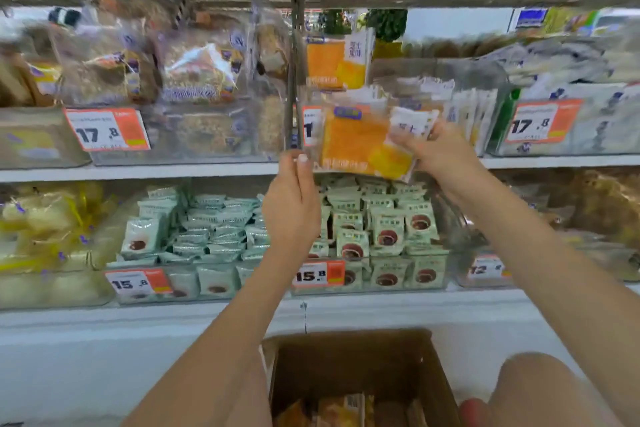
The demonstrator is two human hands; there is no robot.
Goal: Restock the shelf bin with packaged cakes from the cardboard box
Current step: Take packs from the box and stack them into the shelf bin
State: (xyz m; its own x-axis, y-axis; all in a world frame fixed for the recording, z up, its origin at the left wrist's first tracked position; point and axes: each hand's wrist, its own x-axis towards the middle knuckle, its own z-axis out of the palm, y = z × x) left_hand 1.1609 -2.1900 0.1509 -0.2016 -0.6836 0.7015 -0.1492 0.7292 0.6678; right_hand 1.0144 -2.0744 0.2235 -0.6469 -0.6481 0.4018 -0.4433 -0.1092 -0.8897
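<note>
My right hand (440, 156) grips an orange-and-white packaged cake (360, 142) by its right edge, holding it up in front of the clear shelf bin (408, 76) on the upper shelf. My left hand (292, 204) pinches the bin's front left corner or the pack's left edge; blur hides which. One more orange pack (337, 61) stands upright inside the bin at its back left. The open cardboard box (349, 367) sits low at centre, with several orange packs (343, 409) lying in its bottom.
Clear bins of bagged pastries (194, 80) fill the upper shelf to the left, white packs (568, 114) to the right. Green-white packets (381, 229) crowd the lower shelf behind my arms. Orange price tags (107, 130) hang on bin fronts. My knee (540, 388) is beside the box.
</note>
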